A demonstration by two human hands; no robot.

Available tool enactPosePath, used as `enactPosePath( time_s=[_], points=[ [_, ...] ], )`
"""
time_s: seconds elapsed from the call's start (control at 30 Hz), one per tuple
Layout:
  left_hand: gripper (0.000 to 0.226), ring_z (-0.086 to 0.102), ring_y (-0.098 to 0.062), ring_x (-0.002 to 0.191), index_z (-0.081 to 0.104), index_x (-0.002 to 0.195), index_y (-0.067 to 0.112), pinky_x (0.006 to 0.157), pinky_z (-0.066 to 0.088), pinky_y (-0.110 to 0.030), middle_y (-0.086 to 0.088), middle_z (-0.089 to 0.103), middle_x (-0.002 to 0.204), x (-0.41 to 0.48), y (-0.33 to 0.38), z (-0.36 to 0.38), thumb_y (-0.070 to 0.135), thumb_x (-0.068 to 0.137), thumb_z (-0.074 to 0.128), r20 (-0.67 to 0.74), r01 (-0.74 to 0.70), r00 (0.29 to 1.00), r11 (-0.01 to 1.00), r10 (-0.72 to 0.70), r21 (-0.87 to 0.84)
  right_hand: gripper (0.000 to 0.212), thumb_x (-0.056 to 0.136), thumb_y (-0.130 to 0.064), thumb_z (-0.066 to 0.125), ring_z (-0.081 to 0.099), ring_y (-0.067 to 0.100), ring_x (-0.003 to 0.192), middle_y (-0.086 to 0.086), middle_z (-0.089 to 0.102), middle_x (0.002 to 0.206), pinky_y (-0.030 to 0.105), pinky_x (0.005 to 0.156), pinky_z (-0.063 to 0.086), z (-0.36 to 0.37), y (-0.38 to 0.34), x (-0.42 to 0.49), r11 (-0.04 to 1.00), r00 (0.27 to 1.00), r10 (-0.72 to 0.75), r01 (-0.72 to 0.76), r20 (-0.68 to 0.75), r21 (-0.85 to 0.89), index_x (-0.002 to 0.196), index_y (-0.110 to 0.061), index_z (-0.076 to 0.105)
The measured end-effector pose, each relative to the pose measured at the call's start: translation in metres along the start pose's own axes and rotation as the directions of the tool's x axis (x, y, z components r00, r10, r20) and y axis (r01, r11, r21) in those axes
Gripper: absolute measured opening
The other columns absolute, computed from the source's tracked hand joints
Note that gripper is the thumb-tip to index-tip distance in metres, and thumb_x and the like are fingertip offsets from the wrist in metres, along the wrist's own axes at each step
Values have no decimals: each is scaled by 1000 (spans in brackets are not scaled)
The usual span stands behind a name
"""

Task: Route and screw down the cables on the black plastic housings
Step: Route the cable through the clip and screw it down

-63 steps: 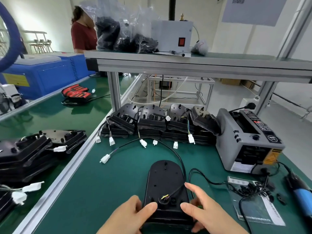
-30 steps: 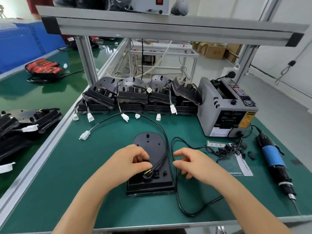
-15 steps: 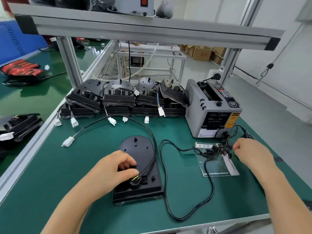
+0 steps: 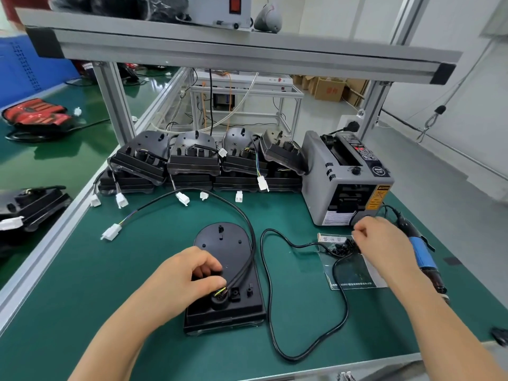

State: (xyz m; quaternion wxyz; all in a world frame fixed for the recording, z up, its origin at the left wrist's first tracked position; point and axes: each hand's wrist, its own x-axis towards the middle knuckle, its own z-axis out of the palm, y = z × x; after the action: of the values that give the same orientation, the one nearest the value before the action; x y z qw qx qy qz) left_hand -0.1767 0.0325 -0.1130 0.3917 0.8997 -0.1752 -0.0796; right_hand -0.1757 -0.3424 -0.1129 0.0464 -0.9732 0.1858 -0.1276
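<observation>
A black plastic housing [image 4: 228,259] lies flat on the green mat in front of me. Two black cables run into its round port near the front edge. My left hand [image 4: 184,279] rests on the housing and pinches the cables [image 4: 242,273] beside that port. One cable arcs back left to a white connector [image 4: 111,232]. The other cable [image 4: 268,298] loops loosely over the mat to the right. My right hand [image 4: 384,243] hovers with curled fingers over a pile of small black parts [image 4: 339,247] on a clear bag [image 4: 349,273]. Whether it holds one is hidden.
A grey tape dispenser [image 4: 349,180] stands at the back right. An electric screwdriver with a blue grip [image 4: 422,254] lies past my right hand. Stacked housings [image 4: 192,163] with white connectors line the back. An aluminium rail [image 4: 55,237] borders the mat on the left.
My right hand left the housing and moved right to the pile of small black parts, where it stays. My left hand keeps hold of the cables at the port.
</observation>
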Motion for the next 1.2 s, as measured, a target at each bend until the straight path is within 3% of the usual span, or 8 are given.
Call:
enactPosePath(
  time_s=[0.07,0.13,0.27,0.67,0.87,1.0,1.2],
  points=[
    [12,54,4,82,64,83,39,69,40,-9,12,61,86,0,0,0,34,77,73,1,8,1000,1000,-8,-6,23,93,-32,53,58,24,95,4,58,104,33,76,47,3,-8,5,997,990,-31,41,136,-72,108,-20,65],
    [12,54,3,81,64,83,39,69,41,-11,13,60,86,-1,1,1,34,77,74,-1,8,1000,1000,-8,-11,25,94,-36,54,58,23,97,4,57,106,33,81,48,5,-11,8,988,975,-29,61,220,-140,109,-22,67],
    [12,54,3,82,64,84,38,70,41,-8,13,61,86,-2,2,1,33,78,73,-12,2,1000,1000,-3,-21,22,95,-22,46,57,23,90,4,54,98,35,80,51,8,-12,8,980,977,-28,68,210,-189,100,-17,67],
    [10,54,4,78,65,87,35,68,40,-8,9,62,88,-6,7,-3,29,81,71,-1,4,1000,998,-4,-57,28,94,-14,43,55,25,104,7,52,114,36,87,49,9,-12,14,953,946,-17,114,323,-281,115,-17,61],
    [9,55,2,75,65,86,34,67,41,-9,9,63,87,-7,7,-5,28,82,71,5,1,1000,998,-1,-67,25,86,-9,46,52,22,89,4,53,108,31,72,46,7,-13,15,940,933,6,118,361,-320,105,-17,60],
    [9,55,3,73,66,85,34,66,41,-9,9,63,86,-7,7,-5,29,82,71,7,5,1000,998,-4,-68,23,87,-10,46,55,22,95,4,53,107,31,76,48,8,-14,14,949,933,10,105,359,-298,106,-17,58],
    [9,55,2,72,66,85,34,66,41,-9,9,64,85,-6,8,-4,28,81,71,15,15,1000,997,-14,-74,6,87,-16,49,56,20,80,2,62,92,30,64,40,1,-14,12,991,976,-7,36,216,-128,87,-19,53]
  ],
)
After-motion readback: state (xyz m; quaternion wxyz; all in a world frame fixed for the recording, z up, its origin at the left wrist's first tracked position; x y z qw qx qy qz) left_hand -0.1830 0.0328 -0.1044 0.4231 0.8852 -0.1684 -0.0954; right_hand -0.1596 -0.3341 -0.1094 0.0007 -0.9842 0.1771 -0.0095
